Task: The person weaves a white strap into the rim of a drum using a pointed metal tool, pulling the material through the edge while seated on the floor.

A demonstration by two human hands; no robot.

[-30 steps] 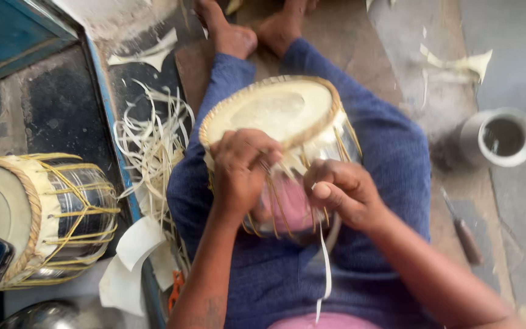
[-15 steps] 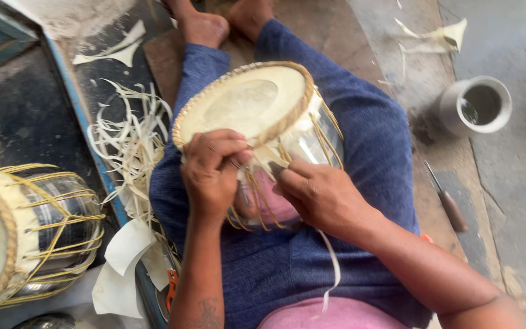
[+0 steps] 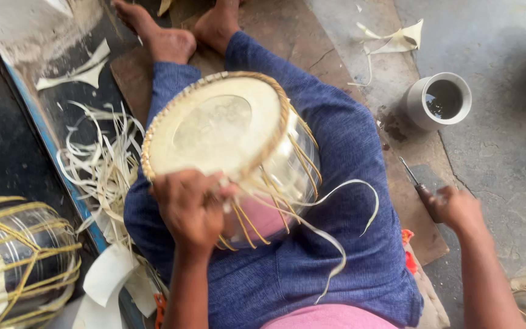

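The drum [image 3: 220, 131] on the lap is clenched at its six-o'clock rim by the left hand [image 3: 190, 210], while the right hand [image 3: 458, 210], at three o'clock, grasps a wooden-handled tool [image 3: 420, 189].

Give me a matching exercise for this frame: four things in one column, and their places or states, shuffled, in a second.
Things:
1. left hand
2. right hand
3. grey cup
4. second drum

Places or states:
A. stands on the floor, dark liquid inside
B. grips the rim of the drum in the lap
C. lies at the left edge, laced with yellow straps
D. on the handle of a pointed tool

Pairs: 1-B, 2-D, 3-A, 4-C
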